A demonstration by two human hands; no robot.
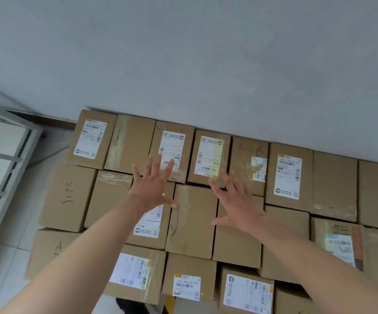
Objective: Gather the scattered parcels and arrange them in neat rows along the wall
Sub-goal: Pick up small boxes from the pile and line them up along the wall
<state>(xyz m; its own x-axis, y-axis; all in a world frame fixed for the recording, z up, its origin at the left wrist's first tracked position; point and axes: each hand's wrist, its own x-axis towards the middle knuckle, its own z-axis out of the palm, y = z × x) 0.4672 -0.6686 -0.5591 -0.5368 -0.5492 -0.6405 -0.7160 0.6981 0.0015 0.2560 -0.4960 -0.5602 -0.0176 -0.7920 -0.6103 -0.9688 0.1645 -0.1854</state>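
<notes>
A: Where do the parcels (192,220) stand?

B: On the floor (6,257), packed in rows against the wall (206,64). The left hand (154,184) and right hand (237,205) are spread flat, fingers wide, gripping nothing, above the middle rows.

A: Best move?

B: I'd press both palms evenly on the plain box and nudge it until its edges line up.

A: Contents?

B: All are taped shut; I cannot tell.

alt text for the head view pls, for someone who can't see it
Two bare hands, left hand and right hand, reach open-fingered over cardboard boxes packed in rows on the floor against a grey wall. Many carry white shipping labels; a metal rack stands at left.
</notes>
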